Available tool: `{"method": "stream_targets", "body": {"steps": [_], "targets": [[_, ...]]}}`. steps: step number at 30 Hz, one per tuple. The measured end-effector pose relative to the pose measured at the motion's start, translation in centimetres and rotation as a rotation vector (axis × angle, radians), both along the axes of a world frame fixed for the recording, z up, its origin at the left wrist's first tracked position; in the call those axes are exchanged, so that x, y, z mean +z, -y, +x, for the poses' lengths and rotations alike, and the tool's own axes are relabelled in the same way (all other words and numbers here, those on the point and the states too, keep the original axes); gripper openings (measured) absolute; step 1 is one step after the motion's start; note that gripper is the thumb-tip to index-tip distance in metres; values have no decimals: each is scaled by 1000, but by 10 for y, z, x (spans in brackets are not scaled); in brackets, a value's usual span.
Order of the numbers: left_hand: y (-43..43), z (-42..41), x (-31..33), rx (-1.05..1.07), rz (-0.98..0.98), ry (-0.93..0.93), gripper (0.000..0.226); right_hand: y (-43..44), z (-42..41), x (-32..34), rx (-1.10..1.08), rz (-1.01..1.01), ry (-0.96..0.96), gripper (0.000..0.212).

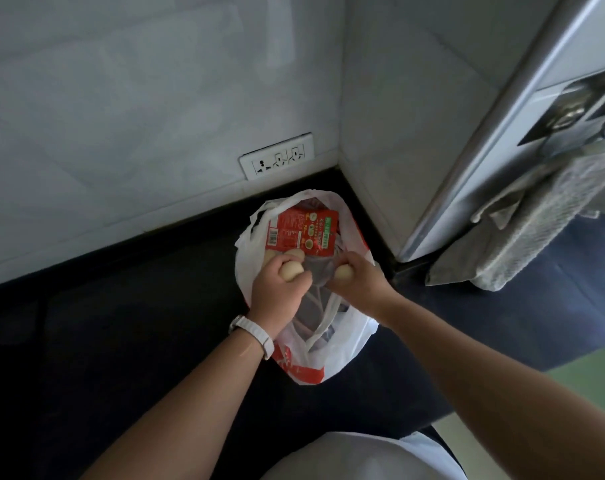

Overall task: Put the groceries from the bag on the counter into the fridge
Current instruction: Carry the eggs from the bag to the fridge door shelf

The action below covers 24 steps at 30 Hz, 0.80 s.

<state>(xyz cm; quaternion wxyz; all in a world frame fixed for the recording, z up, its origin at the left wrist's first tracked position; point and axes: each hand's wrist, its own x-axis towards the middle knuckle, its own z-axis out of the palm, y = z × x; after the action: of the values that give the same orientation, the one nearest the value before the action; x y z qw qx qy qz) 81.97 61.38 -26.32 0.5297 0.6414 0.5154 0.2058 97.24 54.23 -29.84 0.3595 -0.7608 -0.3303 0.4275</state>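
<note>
- Your left hand (277, 292) had its fingers curled round one pale egg-shaped item (290, 270), and your right hand (361, 282) gripped a second egg-shaped item (342, 271).
- Both hands were close together inside the mouth of the plastic bag (349, 341). Taking one piece per hand looked like a way to lift fragile goods without squeezing them.
- Just beyond your left knuckles, more pale pieces (270, 258) lay in the bag. Past both hands the red packet (301, 233) lay against the bag's far side, so the groceries were not yet out.
- The bag stood under your wrists on the dark counter (121, 323), tucked into the wall corner, with a wall socket (277, 160) well beyond your left hand.
- The loose bag handles (323, 318) between your wrists could have snagged a finger on the way up.
- Right of your right hand rose a tall pale panel (502, 133) with a grey towel (536, 220) hanging beside it. I could not tell whether that was the fridge.
</note>
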Motion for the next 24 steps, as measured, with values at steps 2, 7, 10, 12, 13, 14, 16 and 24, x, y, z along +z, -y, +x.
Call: {"method": "stream_targets", "body": {"steps": [2, 7, 10, 12, 13, 14, 16, 24], "targets": [[7, -6, 11, 27, 3, 57, 27, 10, -5, 10, -21, 46, -24, 21], [31, -22, 35, 69, -5, 172, 28, 34, -20, 42, -74, 160, -92, 14], [44, -29, 44, 77, 6, 218, 29, 49, -28, 60, -83, 206, -158, 10], [53, -32, 48, 92, 4, 243, 29, 57, -32, 70, -81, 234, -177, 10], [57, -33, 49, 93, -2, 249, 29, 59, -33, 74, -81, 246, -189, 10], [62, -34, 51, 100, -8, 259, 28, 63, -35, 78, -73, 260, -199, 10], [71, -35, 55, 114, -8, 275, 25, 69, -37, 87, -51, 284, -218, 11], [114, -19, 82, 265, -22, 358, 18, 91, -21, 109, 59, 309, -314, 14]]}}
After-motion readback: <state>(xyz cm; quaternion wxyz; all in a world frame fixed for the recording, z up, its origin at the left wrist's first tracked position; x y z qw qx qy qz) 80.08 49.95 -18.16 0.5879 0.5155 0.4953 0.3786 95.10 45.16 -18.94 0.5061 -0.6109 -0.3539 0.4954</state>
